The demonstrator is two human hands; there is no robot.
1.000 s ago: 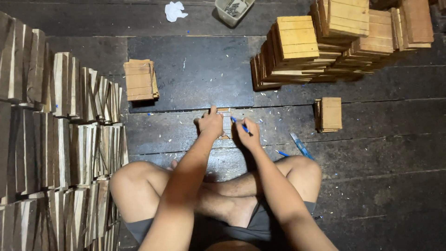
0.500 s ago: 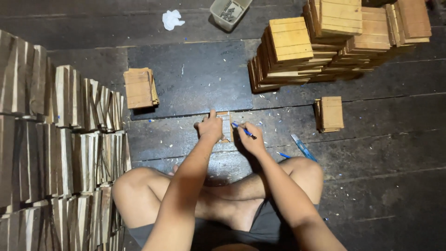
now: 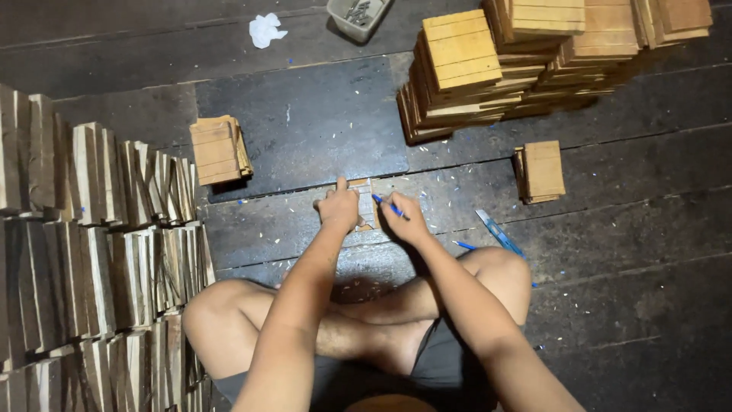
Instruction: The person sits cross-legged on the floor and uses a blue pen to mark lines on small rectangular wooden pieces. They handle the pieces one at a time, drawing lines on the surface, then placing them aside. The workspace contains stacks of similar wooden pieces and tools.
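Note:
I sit cross-legged on a dark plank floor. My left hand [image 3: 338,206] presses down on a small wooden piece [image 3: 366,200] lying on the floor in front of me, with the index finger stretched forward. My right hand [image 3: 406,217] grips a blue pen [image 3: 389,205], whose tip rests on that piece. The two hands cover most of the piece.
A small stack of wooden tiles [image 3: 217,149] lies at the left, another [image 3: 541,171] at the right. A big pile of tiles [image 3: 518,53] stands at the back right. Rows of upright wood pieces [image 3: 99,244] line my left. A blue cutter [image 3: 499,233], a plastic tub [image 3: 357,17] and crumpled paper [image 3: 267,29] lie nearby.
My hands have stayed on the small wooden piece with the pen at it. The view has tilted down a little, so everything on the floor sits slightly higher in the frame.

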